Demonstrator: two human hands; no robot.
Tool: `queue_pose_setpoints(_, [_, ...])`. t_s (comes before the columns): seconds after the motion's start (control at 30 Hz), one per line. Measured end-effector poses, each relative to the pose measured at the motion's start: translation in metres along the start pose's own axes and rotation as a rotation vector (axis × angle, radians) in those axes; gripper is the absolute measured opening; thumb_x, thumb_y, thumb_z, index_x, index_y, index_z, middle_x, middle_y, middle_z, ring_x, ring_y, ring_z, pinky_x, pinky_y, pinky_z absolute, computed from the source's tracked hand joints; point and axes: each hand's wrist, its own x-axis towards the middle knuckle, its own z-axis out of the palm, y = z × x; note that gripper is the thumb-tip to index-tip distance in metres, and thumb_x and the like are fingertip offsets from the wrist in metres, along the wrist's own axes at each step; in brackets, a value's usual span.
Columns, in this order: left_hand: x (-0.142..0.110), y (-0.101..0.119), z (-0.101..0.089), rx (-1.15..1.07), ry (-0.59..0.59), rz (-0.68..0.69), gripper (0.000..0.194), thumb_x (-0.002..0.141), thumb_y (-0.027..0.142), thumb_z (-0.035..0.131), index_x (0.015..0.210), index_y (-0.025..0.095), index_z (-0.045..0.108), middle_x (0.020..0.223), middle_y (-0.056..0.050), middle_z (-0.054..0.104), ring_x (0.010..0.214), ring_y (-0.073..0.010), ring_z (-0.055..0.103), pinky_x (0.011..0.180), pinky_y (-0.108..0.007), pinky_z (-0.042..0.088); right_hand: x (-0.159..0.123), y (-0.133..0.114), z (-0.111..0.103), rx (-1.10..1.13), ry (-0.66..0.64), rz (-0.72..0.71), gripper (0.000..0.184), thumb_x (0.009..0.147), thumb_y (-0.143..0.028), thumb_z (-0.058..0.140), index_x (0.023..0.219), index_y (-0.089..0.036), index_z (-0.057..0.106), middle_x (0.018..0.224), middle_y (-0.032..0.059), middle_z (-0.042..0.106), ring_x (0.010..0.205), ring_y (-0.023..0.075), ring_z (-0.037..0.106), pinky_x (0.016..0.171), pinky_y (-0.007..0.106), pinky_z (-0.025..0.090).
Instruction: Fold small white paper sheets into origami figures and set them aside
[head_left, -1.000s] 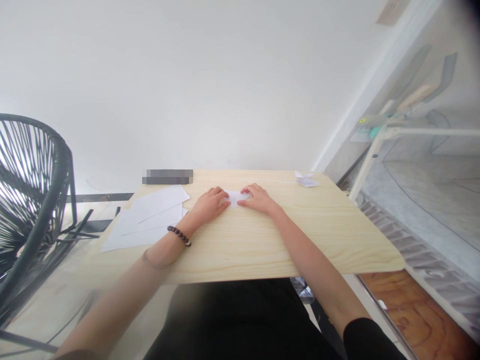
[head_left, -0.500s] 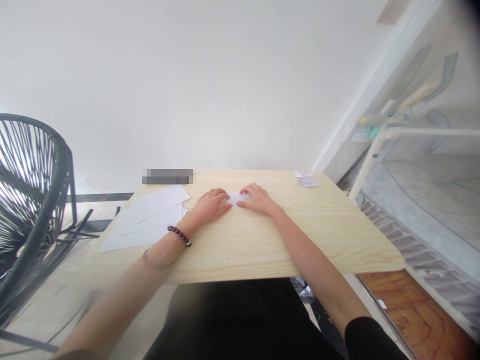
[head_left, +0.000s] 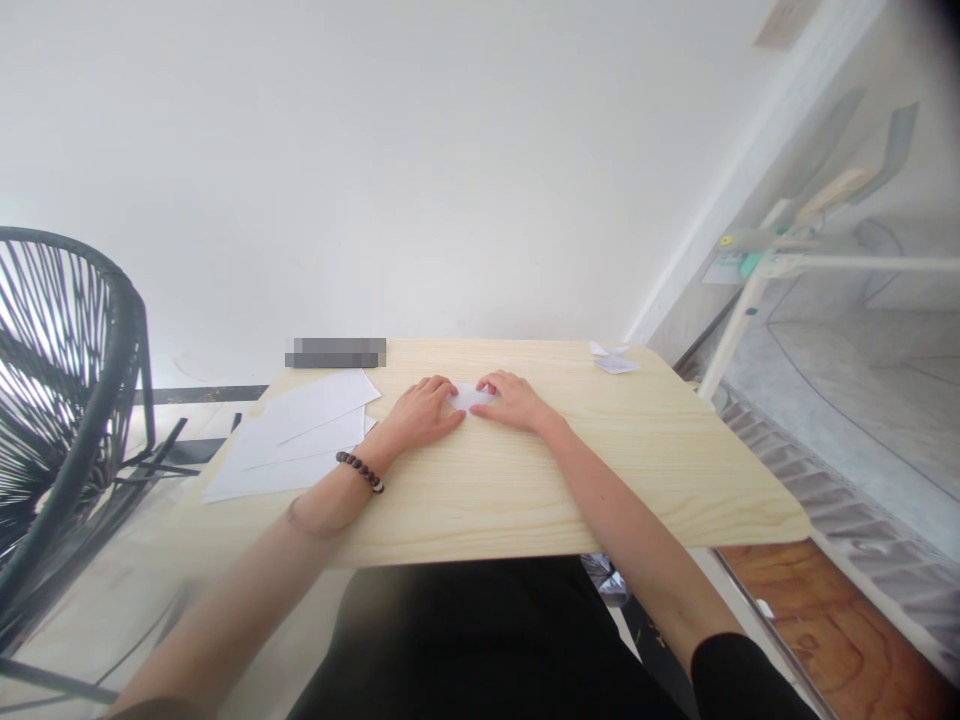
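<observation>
"What's nearest on your feed?"
"I've got white sheets (head_left: 307, 430) overlapping by the left edge of the table (head_left: 480, 510)."
"And the 2 hands?"
"I see the left hand (head_left: 421, 412) pinching the left end of a small white paper (head_left: 468, 398), mid-table, well in from the near edge; right hand (head_left: 517, 401) pinching its right end."
"Beyond?"
"Folded white papers (head_left: 616, 365) near the far right corner, dark pixelated patch (head_left: 335, 353) at the far left."

Wht wall (head_left: 450, 180) behind pale wood tbl (head_left: 600, 470), dk chair (head_left: 105, 400) on L.
</observation>
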Motion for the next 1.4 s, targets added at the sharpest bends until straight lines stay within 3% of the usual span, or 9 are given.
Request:
queue_pose_setpoints(0.53, [0.000,0.004,0.000,0.059,0.005,-0.001,0.031,0.077,0.039,0.040,0.097,0.017,0.047,0.100,-0.008,0.049,0.091,-0.0211,0.047,0.078,-0.034,0.038,0.000,0.009,-0.001,0.175,0.003,-0.017,0.025,0.068,-0.026,0.053,0.092,-0.020,0.056,0.083,0.0000,0.053,0.071,0.0097,0.046,0.069,0.023,0.035])
queue_pose_setpoints(0.8, [0.001,0.001,0.003,0.080,0.012,0.011,0.030,0.077,0.039,0.039,0.097,0.017,0.046,0.100,-0.007,0.048,0.092,-0.0207,0.046,0.078,-0.033,0.037,0.004,0.019,-0.002,0.279,-0.013,-0.034,0.032,0.069,-0.008,0.039,0.095,-0.018,0.055,0.088,0.0012,0.050,0.058,0.0061,0.040,0.061,0.020,0.035])
queue_pose_setpoints(1.4, [0.002,0.007,0.001,0.166,-0.007,-0.006,0.032,0.078,0.044,0.036,0.090,0.016,0.048,0.096,-0.007,0.048,0.085,-0.0209,0.047,0.072,-0.033,0.037,0.004,0.020,-0.006,0.315,-0.050,-0.027,0.034,0.067,-0.005,0.037,0.091,-0.018,0.057,0.089,0.0011,0.050,0.056,0.0058,0.037,0.060,0.020,0.034])
